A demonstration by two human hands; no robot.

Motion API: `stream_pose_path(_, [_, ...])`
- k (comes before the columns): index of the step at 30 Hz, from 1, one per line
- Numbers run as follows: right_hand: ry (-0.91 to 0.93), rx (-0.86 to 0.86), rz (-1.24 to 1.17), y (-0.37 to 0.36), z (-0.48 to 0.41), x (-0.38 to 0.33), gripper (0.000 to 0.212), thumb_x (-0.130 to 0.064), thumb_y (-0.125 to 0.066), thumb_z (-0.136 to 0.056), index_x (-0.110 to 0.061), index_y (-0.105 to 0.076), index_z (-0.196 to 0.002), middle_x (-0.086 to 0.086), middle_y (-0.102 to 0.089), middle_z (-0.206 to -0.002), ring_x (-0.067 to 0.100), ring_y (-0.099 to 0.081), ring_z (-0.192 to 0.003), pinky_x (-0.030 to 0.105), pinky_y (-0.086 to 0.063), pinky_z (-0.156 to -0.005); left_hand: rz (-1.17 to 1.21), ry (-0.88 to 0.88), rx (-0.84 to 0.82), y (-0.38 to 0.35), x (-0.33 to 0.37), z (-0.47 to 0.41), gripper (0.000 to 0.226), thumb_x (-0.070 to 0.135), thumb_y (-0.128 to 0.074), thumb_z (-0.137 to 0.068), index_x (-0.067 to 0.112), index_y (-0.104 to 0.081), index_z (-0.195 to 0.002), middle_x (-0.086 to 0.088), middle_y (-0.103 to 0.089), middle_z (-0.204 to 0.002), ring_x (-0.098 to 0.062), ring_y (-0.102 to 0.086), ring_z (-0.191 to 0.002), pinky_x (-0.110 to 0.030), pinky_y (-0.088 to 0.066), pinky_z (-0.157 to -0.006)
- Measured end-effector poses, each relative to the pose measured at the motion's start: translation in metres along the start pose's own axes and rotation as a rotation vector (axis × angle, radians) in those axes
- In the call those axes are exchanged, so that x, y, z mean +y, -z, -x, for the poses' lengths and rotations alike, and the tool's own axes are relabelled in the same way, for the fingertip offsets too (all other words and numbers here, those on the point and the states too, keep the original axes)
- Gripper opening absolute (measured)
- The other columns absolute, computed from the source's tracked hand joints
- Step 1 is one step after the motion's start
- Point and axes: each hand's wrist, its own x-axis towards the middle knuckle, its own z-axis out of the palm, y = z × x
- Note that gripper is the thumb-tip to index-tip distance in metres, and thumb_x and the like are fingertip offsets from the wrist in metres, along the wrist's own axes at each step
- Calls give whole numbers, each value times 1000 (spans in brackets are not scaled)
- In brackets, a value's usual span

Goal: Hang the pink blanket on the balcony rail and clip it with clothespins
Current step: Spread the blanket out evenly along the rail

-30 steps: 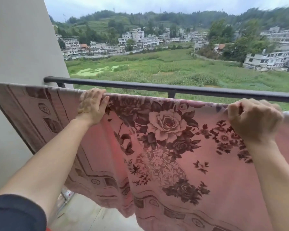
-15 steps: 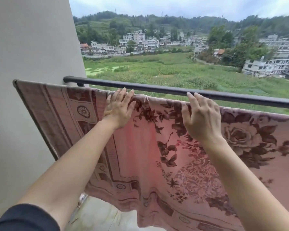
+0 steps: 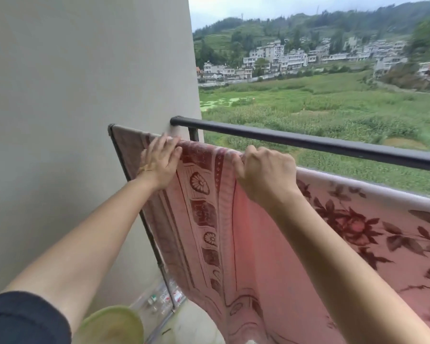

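The pink blanket (image 3: 246, 234) with dark red flowers and a patterned border hangs over a bar in front of the black balcony rail (image 3: 308, 142). Its left edge reaches a dark frame by the wall. My left hand (image 3: 160, 163) lies flat on the blanket's top edge near that left end, fingers straight. My right hand (image 3: 266, 172) grips the top fold a little to the right, fingers curled into the cloth. No clothespins are in view.
A beige wall (image 3: 85, 120) closes the left side. A round green lid or tub (image 3: 112, 326) sits at the bottom left, next to clear packets (image 3: 159, 299) on the floor. Beyond the rail lie fields and houses.
Both hands have shifted left along the blanket's top edge toward the wall. My right hand went from flat fingers to gripping the fold. The view has turned left.
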Motion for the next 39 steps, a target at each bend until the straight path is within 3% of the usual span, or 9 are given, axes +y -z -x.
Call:
stream_pose_path(5, [65,-27,1,-26,-44,-46,52,-54,-20,-103,-17,-53,-92,5,-56,-81,24,-50,-67,34,-35,-57,263,205,-46,-8,-84,-30,59,74,-16,-89,55,-22,-145,2,-22,-161,-20,-18,-148,-49,-16,-120])
stream_pose_path(12, [143,-85,53,-61,-91,-114,54,-54,-25,-103,-11,-58,-109,9,-66,-101,27,-64,-89,35,-36,-63,378,461,69,-6,-159,-80,61,50,-30,-102,16,-27,-153,-12,-30,-157,-28,-28,-144,-38,-22,-117])
stream_pose_path(16, [116,-72,63,-82,-117,-160,55,-56,-24,-102,-13,-58,-104,6,-65,-93,24,-60,-79,34,-38,-63,639,568,103,-12,-203,-106,53,49,-33,-100,7,-48,-128,-17,-56,-130,-34,-52,-120,-39,-40,-96])
stream_pose_path(21, [61,-236,15,-106,-175,-225,70,-62,-14,-100,-14,-58,-76,6,-62,-78,26,-64,-76,35,-48,-64,923,515,-12,-19,-255,-136,50,60,-37,-93,17,-59,-85,-7,-65,-90,-27,-63,-90,-42,-50,-86])
stream_pose_path(26, [-7,-531,-162,-148,-261,-285,60,-48,-22,-104,-7,-59,-126,15,-62,-124,31,-60,-103,38,-45,-79,1148,395,-79,-19,-290,-148,27,42,-59,-95,18,-57,-84,-4,-64,-94,-18,-60,-84,-33,-49,-75])
stream_pose_path(30, [-126,-661,-410,-172,-307,-313,39,-34,-46,-99,-10,-64,-124,11,-64,-125,30,-59,-116,40,-48,-97,1340,396,-248,-8,-318,-149,30,43,-60,-94,14,-56,-86,-6,-64,-83,-19,-64,-75,-39,-55,-77])
stream_pose_path(35, [-259,-937,-666,-191,-338,-323,38,-22,-56,-91,2,-62,-119,11,-59,-80,20,-50,-54,25,-44,-53,1419,314,-403,-6,-335,-149,40,36,-60,-95,0,-67,-110,-11,-64,-95,-21,-58,-86,-41,-51,-82])
stream_pose_path(37, [-305,-1034,-767,-194,-342,-324,28,-21,-54,-95,-3,-64,-115,12,-61,-85,18,-55,-56,24,-48,-55,1472,328,-340,-4,-337,-155,25,28,-64,-93,5,-70,-103,-8,-66,-90,-20,-57,-83,-38,-50,-77])
stream_pose_path(39, [-335,-1072,-878,-194,-343,-318,43,-17,-69,-88,-10,-56,-128,18,-67,-99,24,-67,-68,33,-58,-66,1544,331,-323,-1,-341,-160,26,25,-67,-91,5,-69,-108,-6,-69,-95,-18,-60,-84,-34,-52,-75])
